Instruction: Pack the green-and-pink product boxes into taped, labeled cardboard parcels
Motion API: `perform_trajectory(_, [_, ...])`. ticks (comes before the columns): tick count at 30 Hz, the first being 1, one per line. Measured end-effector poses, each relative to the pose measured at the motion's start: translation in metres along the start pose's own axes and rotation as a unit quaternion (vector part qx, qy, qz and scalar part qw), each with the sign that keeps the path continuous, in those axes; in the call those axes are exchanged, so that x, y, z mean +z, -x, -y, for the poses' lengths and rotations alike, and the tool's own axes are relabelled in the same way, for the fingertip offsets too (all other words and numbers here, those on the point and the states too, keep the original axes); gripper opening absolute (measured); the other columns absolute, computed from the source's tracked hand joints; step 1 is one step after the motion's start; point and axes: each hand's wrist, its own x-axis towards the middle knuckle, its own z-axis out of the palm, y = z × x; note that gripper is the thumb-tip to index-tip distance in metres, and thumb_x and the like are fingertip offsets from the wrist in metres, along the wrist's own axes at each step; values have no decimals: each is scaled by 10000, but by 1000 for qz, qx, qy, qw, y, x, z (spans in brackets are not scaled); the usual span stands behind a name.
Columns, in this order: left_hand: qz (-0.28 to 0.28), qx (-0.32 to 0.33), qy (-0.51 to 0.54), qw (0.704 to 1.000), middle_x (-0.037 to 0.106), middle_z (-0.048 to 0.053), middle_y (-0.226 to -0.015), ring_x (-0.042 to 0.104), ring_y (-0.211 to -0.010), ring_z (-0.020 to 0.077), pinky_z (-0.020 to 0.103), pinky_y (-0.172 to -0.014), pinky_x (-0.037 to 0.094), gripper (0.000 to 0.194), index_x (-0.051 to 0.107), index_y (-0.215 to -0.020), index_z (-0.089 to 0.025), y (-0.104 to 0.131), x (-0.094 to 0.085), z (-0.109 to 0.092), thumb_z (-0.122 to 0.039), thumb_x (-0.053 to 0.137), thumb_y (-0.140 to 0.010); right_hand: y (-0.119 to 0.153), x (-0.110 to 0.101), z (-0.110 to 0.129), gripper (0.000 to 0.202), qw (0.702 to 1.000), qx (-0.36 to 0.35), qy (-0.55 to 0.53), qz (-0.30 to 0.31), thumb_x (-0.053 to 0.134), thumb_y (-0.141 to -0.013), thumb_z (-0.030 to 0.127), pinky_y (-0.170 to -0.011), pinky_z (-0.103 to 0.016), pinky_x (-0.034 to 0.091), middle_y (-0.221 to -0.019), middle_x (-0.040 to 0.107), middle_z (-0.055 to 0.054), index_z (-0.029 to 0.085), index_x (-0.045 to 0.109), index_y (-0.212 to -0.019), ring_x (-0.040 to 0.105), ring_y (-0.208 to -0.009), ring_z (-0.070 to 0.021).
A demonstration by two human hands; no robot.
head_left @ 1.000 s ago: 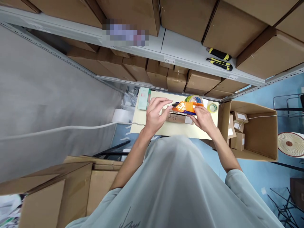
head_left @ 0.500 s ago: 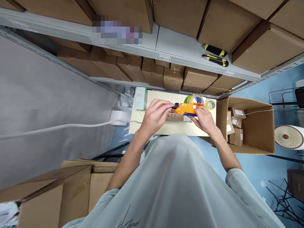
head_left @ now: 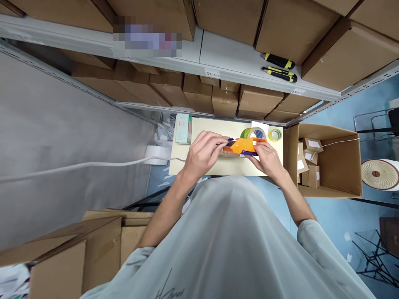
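Above a cream table, an orange and blue tape dispenser (head_left: pixel 245 145) is held between my two hands. My left hand (head_left: pixel 202 153) pinches at its dark left end, the fingertips pressed together there. At the other end, my right hand (head_left: pixel 267 158) grips the orange body between thumb and fingers. Beneath the dispenser lies a small brown cardboard box (head_left: pixel 232 154), mostly covered by the tool and my hands. Just behind it is a roll of tape (head_left: pixel 246 133) with a green and yellow rim. A smaller tape roll (head_left: pixel 275 135) lies to its right.
A mint-green box (head_left: pixel 183 128) stands on the table's (head_left: pixel 205 124) left. A large open carton (head_left: pixel 339 166) with several small boxes is at right. Two utility knives (head_left: pixel 279 68) lie on the shelf above, among cardboard boxes. A white cable (head_left: pixel 93 165) runs from the left.
My hands and the tape dispenser have stayed nearly in place, with the dispenser slightly lower over the box. The view has shifted a little.
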Motion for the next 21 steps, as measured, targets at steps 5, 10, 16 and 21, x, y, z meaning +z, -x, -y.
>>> perform_trajectory(5, [22,-35,7,999,796,90,-1060,725,-1015,235,411,-919,578,201,734,-1120,-234,9,11,-1,-325,566,-1181,10,-1,7,276,999,21,1,27,585,-1171,477,-951,-469,623,-978,809,-132,220,662,-1111,763,-963,-331])
perform_trajectory(10, [52,-78,38,995,799,87,-1075,731,-1033,237,395,-941,585,200,728,-1117,-233,19,25,7,-325,560,-1176,19,-2,5,374,994,45,-7,98,497,-1193,558,-902,-424,593,-991,808,-141,219,642,-1131,770,-999,-340])
perform_trajectory(16, [127,-227,84,962,823,75,-1067,753,-1011,243,369,-932,603,198,745,-1068,-237,43,43,21,-345,587,-1121,15,0,-2,400,964,85,2,251,527,-1186,568,-799,-370,548,-988,814,-133,194,657,-1245,784,-942,-328])
perform_trajectory(21, [122,-373,89,916,842,68,-1045,771,-917,231,338,-869,606,241,776,-1050,-228,64,33,55,-410,619,-1059,1,-3,-18,408,921,127,24,367,549,-1175,527,-819,-364,520,-1083,845,-160,173,698,-1314,812,-984,-343])
